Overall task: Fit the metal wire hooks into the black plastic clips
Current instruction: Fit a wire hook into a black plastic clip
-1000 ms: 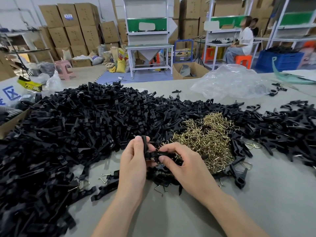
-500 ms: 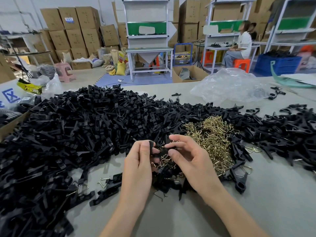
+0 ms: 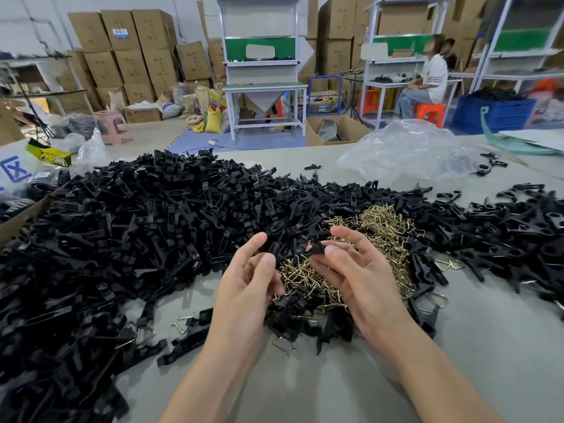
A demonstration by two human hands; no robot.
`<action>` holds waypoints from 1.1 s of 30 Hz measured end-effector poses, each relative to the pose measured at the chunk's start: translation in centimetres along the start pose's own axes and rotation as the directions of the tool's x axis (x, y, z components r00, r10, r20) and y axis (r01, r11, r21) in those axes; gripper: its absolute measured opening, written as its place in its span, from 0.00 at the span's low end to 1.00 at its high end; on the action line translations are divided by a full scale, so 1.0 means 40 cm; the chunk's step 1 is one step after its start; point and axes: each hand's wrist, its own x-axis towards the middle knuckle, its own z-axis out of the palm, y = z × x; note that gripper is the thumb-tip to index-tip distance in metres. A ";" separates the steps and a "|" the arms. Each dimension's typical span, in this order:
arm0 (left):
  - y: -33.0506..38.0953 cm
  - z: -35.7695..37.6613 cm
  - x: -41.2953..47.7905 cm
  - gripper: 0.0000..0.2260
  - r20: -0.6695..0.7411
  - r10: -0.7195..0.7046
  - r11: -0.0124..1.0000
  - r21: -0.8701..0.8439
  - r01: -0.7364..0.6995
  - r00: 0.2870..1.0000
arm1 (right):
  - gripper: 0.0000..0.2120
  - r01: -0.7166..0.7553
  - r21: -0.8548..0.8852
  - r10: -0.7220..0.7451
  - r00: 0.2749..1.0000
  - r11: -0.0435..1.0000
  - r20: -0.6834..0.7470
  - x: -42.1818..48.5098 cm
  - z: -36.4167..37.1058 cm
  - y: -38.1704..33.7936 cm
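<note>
**Fingers pinch one clip above the hook pile**

Head view. The thumb and fingertips (image 3: 334, 253) of the right hand (image 3: 357, 270) are curled in and pinch a small black plastic clip (image 3: 317, 248), a matte, angular piece held just above the table, over the near side of the hook pile. The left hand (image 3: 244, 279) hovers just beside it, palm turned inward, fingers loosely straight and spread, gripping nothing; a narrow gap separates the two hands.

Under and behind the right hand lies a tangled mound of brass-coloured wire hooks (image 3: 384, 236), thin, shiny and bent at sharp angles. Around it, from the table's left edge across to its right edge, spreads a deep heap of black plastic clips (image 3: 137, 239), long, flat, dull-surfaced pieces lying at every angle. The heap is tallest towards the left and thins to a single layer on the right. A few loose silver-grey wire hooks (image 3: 283, 343) lie on the smooth grey table (image 3: 488, 346) between the forearms, beside scattered clips.

Bare table surface runs along the near edge, widest at the near right corner. The clip heap closes off the left side and the far side of the hands.

Towards the far right of the table rests a crumpled clear plastic bag (image 3: 406, 151), glossy and creased. At the left edge the corner of a brown cardboard box (image 3: 18, 221) pokes out, touching the heap.
</note>
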 end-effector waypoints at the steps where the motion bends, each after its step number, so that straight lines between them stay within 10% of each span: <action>1: 0.000 0.000 0.001 0.13 -0.012 0.008 1.000 -0.022 -0.008 1.000 | 0.13 0.001 -0.010 -0.001 1.000 1.000 0.004 -0.001 0.000 0.000; 22: 0.005 0.012 0.002 0.11 -0.091 -0.039 0.993 -0.119 0.028 0.995 | 0.13 0.075 -0.302 -0.036 0.990 0.950 0.133 -0.006 -0.006 0.019; 33: 0.013 0.025 -0.026 0.13 -0.046 0.044 0.982 0.184 -0.034 0.998 | 0.15 0.089 -0.354 -0.019 0.980 0.931 0.196 -0.013 0.000 0.021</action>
